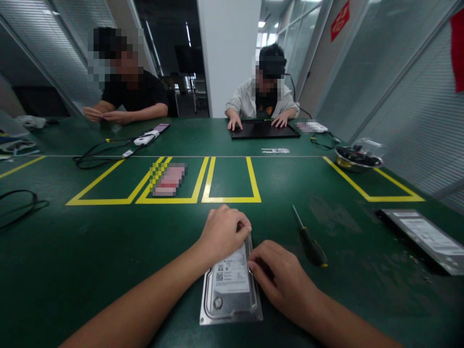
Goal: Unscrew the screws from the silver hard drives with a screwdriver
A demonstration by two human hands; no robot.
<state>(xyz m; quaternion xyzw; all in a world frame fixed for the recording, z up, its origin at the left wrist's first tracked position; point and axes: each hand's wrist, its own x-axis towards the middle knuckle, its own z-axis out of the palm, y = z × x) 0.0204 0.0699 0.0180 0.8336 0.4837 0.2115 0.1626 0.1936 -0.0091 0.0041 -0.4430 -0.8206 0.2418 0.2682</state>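
A silver hard drive [232, 304] with a white label lies flat on the green table in front of me. Across its far half reaches my left hand [224, 233], thumb and fingers pinched together near the far right corner. Whatever is between those fingertips is too small or too hidden to make out. At the drive's right edge is my right hand [277, 273], its fingers curled and the thumb tip against the side. A screwdriver [311, 246] with a black and yellow handle rests to the right of the hands.
Another hard drive [427, 237] lies at the right, small bits beside it. Beyond are a metal bowl [357, 162] of dark parts, yellow tape outlines [232, 199], a phone [170, 180] and cables [97, 154]. Two people sit opposite, one with hands on a black panel [264, 129].
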